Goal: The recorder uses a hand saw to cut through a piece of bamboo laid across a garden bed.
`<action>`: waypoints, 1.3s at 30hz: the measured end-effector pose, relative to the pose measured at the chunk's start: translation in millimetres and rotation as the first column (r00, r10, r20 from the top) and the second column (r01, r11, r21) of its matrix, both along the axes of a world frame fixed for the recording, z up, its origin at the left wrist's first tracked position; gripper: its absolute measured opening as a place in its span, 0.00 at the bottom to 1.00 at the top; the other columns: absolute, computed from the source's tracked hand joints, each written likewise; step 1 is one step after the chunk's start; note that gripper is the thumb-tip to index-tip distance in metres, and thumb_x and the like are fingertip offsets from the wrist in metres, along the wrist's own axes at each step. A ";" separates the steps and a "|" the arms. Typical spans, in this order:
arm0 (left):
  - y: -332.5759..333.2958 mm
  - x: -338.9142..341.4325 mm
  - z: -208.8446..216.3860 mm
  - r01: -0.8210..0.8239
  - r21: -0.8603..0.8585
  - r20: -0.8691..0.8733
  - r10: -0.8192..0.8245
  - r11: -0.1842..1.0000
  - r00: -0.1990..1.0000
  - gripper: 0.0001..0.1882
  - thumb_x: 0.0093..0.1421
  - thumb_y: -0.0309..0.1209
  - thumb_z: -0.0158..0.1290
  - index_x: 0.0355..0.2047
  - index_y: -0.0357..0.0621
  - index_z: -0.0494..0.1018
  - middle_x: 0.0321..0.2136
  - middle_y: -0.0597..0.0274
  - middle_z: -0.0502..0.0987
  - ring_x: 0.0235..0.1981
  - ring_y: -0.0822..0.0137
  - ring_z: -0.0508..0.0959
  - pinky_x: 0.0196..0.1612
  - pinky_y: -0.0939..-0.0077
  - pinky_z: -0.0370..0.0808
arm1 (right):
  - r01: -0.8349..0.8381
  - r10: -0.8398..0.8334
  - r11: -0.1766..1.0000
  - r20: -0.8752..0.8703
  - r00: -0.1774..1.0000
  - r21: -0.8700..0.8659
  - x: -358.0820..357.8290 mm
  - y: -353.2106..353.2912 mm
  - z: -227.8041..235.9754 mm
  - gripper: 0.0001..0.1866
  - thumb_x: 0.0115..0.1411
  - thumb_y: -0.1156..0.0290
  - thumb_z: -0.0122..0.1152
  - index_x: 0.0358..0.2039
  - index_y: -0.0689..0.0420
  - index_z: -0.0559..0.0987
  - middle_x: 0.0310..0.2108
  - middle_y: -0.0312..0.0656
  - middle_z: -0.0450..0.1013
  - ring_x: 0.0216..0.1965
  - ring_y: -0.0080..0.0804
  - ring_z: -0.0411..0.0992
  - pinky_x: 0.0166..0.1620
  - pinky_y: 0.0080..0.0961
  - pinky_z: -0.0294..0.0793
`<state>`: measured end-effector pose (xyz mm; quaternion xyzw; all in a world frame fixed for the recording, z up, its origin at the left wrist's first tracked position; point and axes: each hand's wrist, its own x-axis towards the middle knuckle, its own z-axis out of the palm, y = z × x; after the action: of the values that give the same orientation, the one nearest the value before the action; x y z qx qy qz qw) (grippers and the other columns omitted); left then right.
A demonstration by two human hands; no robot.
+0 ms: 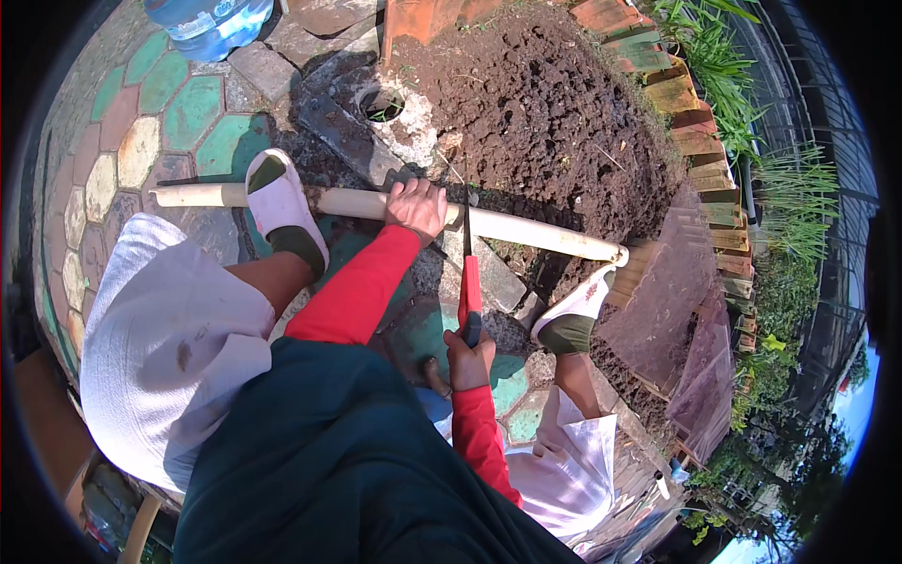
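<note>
A pale wooden pole lies across the ground in front of me. My left hand presses down on its middle, fingers wrapped over it. My right hand grips the handle of a handsaw with red on its handle end. The saw's dark narrow blade points away from me and crosses the pole just right of my left hand. My left foot, in a pale slipper and dark sock, rests over the pole's left part. Near the pole's right end is my other slippered foot.
Dark loose soil spreads beyond the pole, edged by upright bricks and green plants. A round hole opens in concrete. Green and brown hexagonal paving lies left, with a blue water jug at the top. Translucent sheets lean at right.
</note>
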<state>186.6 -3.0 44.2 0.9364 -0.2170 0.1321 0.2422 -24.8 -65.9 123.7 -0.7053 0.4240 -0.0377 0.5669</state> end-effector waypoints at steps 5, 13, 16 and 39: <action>-4.6 -2.2 -3.3 0.023 -0.005 0.011 -0.023 1.000 1.000 0.13 0.56 0.37 0.45 0.18 0.47 0.72 0.22 0.64 0.71 0.30 0.63 0.71 0.36 0.65 0.63 | -0.083 0.083 0.997 -0.006 0.997 -0.007 54.8 -20.0 -26.2 0.08 0.42 0.76 0.61 0.17 0.58 0.68 0.12 0.33 0.63 0.12 0.20 0.60 0.16 0.20 0.55; 3.8 -1.7 -4.5 -0.003 0.022 0.001 0.003 1.000 1.000 0.13 0.56 0.37 0.44 0.20 0.47 0.72 0.23 0.64 0.72 0.31 0.64 0.71 0.37 0.66 0.62 | 0.001 0.010 0.996 -0.136 0.991 0.084 -7.2 4.4 7.7 0.08 0.42 0.75 0.62 0.19 0.60 0.70 0.14 0.34 0.64 0.18 0.22 0.61 0.25 0.23 0.62; -7.1 -1.3 -6.3 0.023 0.006 -0.038 -0.023 1.000 0.999 0.14 0.57 0.38 0.43 0.20 0.47 0.73 0.24 0.63 0.72 0.33 0.64 0.71 0.38 0.66 0.62 | -0.089 0.090 0.996 -0.067 0.994 0.015 53.9 -24.0 -21.6 0.07 0.42 0.75 0.60 0.19 0.60 0.69 0.13 0.35 0.64 0.16 0.22 0.61 0.22 0.26 0.61; 1.5 1.4 -2.4 -0.014 0.023 0.033 0.013 1.000 0.999 0.13 0.56 0.36 0.45 0.17 0.46 0.71 0.21 0.64 0.71 0.29 0.64 0.71 0.35 0.66 0.63 | 0.000 0.011 0.992 -0.086 0.996 0.125 -10.8 2.3 1.0 0.08 0.44 0.77 0.60 0.20 0.60 0.69 0.15 0.32 0.64 0.19 0.20 0.60 0.24 0.23 0.60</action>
<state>188.1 -1.6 41.9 0.9382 -0.2160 0.1467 0.2269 -35.5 -63.6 124.8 -0.6705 0.4480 0.0210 0.5910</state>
